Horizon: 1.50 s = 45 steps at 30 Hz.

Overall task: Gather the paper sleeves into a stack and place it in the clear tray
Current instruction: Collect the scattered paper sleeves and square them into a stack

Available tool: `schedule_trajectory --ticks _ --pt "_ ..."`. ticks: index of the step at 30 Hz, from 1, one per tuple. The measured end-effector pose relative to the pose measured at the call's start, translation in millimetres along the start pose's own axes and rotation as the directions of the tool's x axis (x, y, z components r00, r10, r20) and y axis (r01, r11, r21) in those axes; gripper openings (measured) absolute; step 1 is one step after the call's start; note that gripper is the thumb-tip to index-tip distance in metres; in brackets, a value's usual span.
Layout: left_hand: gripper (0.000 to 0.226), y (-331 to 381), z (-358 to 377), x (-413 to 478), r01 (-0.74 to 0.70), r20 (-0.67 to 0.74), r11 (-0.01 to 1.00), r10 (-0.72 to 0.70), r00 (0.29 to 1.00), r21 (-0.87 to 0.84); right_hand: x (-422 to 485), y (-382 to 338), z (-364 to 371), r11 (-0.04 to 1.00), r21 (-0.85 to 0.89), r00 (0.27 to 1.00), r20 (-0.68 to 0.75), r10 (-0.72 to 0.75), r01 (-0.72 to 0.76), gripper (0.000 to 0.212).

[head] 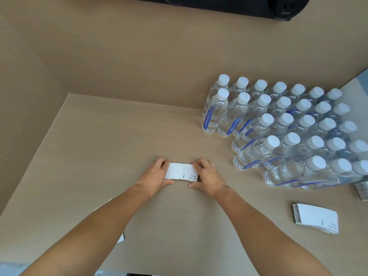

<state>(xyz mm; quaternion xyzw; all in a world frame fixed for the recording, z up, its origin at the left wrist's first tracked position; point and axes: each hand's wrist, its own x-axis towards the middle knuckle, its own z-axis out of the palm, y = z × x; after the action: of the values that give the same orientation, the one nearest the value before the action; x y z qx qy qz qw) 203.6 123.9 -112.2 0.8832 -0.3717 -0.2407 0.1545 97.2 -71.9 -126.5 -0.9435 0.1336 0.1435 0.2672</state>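
On the tabletop [99, 136], in the middle of the view, a small stack of white paper sleeves [180, 171] lies flat between the person's 2 hands. The left hand [154, 175] closes on the stack's left end, fingers curled over the far edge and thumb along the near edge; the right hand [207, 176] mirrors it on the right end. Each grip is closed onto the stack, pinching its short sides. Holding both ends at once looks like a way to square the sleeves, pressing the edges flush so the pile lifts as 1 block rather than fanning out.

A second pile of sleeves [315, 217] rests well apart on the right, its lower edges splayed, so it probably has not been squared yet. More printed paper [361, 190] peeks in at the right edge, just beside the bottles; what it is cannot be told. The water bottles [282, 124] stand upright in rows at the right rear, out of the working space.

No clear tray can be made out; pale shapes [121, 237] partly hidden by the left forearm near the bottom could belong to 1, but that is uncertain. The gathering step seems under way, with placement not yet begun.
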Motion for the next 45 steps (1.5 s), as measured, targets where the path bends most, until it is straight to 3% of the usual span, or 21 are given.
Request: schedule_trajectory --ticks 6,8,17,25,31,36,39,45 --pt "0.103 -2 -19 -3 0.05 0.143 0.997 -0.058 0.988 0.059 -14 -23 -16 0.991 -0.078 0.991 0.069 0.118 -0.112 0.113" --pt "0.107 -13 -29 -11 0.038 0.157 0.995 -0.052 0.986 0.09 -25 -38 -17 0.984 -0.096 0.986 0.055 0.155 -0.149 0.118" --pt "0.072 -95 -80 -72 -0.114 0.307 0.944 0.014 0.952 0.31 -69 -151 34 0.975 -0.066 0.971 -0.131 0.2 -0.21 0.072" --pt "0.067 -136 -70 -136 -0.354 0.497 0.844 0.123 0.859 0.403 -93 -243 117 0.959 0.004 0.957 -0.063 0.284 -0.284 0.076" --pt "0.077 -153 -46 -161 -0.416 0.424 0.814 0.236 0.874 0.404 -108 -273 169 0.935 0.021 0.928 -0.116 0.353 -0.353 0.077" --pt "0.045 -153 -40 -170 -0.349 0.36 0.87 0.219 0.907 0.349 -112 -276 183 0.927 0.056 0.911 -0.172 0.375 -0.37 0.055" --pt "0.04 -152 -39 -174 -0.332 0.348 0.87 0.203 0.915 0.365 -110 -272 182 0.923 0.098 0.91 -0.16 0.383 -0.371 0.05" --pt "0.053 -147 -41 -174 -0.426 0.347 0.762 0.279 0.895 0.487 -112 -255 176 0.942 0.058 0.934 -0.123 0.335 -0.33 0.058"
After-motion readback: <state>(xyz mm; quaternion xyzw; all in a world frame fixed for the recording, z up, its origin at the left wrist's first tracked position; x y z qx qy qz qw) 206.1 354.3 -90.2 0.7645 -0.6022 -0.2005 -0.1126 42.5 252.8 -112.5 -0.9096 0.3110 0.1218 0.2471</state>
